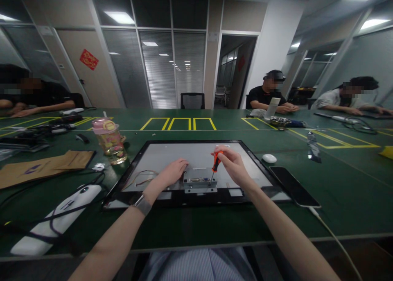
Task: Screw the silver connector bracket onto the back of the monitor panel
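Observation:
A flat display panel (156, 156) with a pale back and black frame lies on the table before me. Near its front edge sits a metal bracket (199, 187) with connector ports. My right hand (231, 162) is closed around an orange and black screwdriver (216, 162). The tool leans slightly, its tip down at the right end of the bracket. My left hand (173, 172) lies at the bracket's upper left corner, fingers extended and fingertips partly hidden. Thin wires (139, 178) run over the panel beside my left wrist.
Left of the panel stand a pink-lidded bottle (112, 143), a paper bag (46, 166) and a white device with a black strap (58, 219). A phone (293, 186) on a cable and a white case (269, 158) lie right. Several people sit across the table.

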Tool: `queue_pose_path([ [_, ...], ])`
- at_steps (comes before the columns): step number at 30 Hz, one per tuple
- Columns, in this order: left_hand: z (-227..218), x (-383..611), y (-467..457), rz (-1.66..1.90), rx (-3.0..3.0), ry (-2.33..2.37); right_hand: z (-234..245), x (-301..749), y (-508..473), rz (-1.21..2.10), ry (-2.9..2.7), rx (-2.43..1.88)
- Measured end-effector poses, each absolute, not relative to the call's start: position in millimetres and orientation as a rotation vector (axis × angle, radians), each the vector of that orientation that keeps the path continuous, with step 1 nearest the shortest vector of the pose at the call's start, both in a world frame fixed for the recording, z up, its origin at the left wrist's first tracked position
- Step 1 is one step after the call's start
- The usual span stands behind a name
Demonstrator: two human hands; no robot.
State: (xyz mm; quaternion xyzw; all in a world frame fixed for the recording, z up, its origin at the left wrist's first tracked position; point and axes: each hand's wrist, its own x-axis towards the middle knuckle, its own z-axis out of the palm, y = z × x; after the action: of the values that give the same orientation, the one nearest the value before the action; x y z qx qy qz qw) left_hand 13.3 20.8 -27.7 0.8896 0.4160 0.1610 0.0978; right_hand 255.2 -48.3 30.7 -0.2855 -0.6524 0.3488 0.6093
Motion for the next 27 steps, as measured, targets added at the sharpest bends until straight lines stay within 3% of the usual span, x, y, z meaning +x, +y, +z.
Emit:
queue_pose_path([
  [13, -27.6, 13.1, 20.8, 0.449, 2.657, 1.233, 37.9, 250.0, -55.7, 0.662, -1.601, -0.706],
  [20, -30.4, 12.4, 23.0, 0.476, 2.642, 1.245, 32.3, 250.3, -53.0, 0.329, -1.559, -0.820],
  [27, -30.4, 12.5, 22.3, 0.487, 2.632, 1.244, 34.0, 247.9, -58.2, 0.416, -1.621, -0.765],
])
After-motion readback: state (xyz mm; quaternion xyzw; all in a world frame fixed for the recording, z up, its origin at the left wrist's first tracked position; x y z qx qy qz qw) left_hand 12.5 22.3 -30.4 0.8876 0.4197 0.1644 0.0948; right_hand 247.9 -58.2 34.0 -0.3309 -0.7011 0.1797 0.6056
